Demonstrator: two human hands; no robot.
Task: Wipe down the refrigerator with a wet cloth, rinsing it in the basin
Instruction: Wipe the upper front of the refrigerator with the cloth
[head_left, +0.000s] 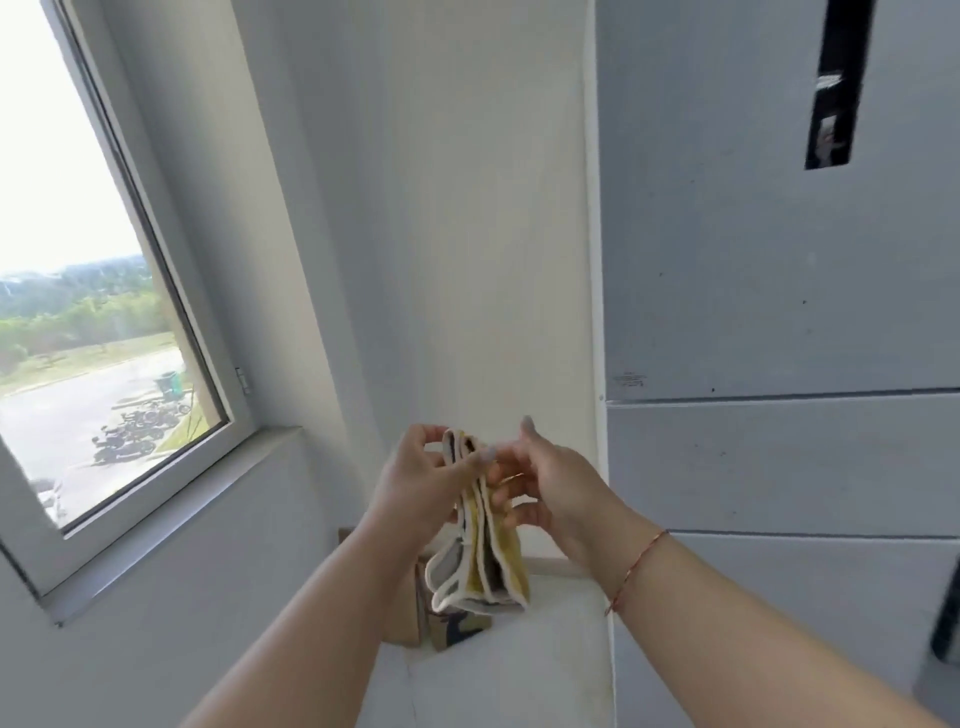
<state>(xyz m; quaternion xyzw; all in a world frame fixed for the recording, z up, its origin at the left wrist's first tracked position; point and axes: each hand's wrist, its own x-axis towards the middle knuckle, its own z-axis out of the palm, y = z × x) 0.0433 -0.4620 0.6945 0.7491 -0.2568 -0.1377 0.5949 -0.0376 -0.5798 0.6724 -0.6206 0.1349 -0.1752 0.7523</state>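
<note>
A folded yellow, grey and white cloth (483, 561) hangs in front of me at the centre bottom of the head view. My left hand (423, 480) pinches its upper edge between thumb and fingers. My right hand (545, 475) is just right of the cloth, with loosely spread fingers touching its top fold. The refrigerator (779, 312) fills the right side, a pale grey front with a dark vertical handle recess and door seams below. No basin is in view.
A window (93, 291) with a grey frame and sill is on the left, showing a road and parked motorbikes outside. A white wall panel (467, 234) stands between window and refrigerator. Brown paper bags (415, 618) sit on the floor below the cloth.
</note>
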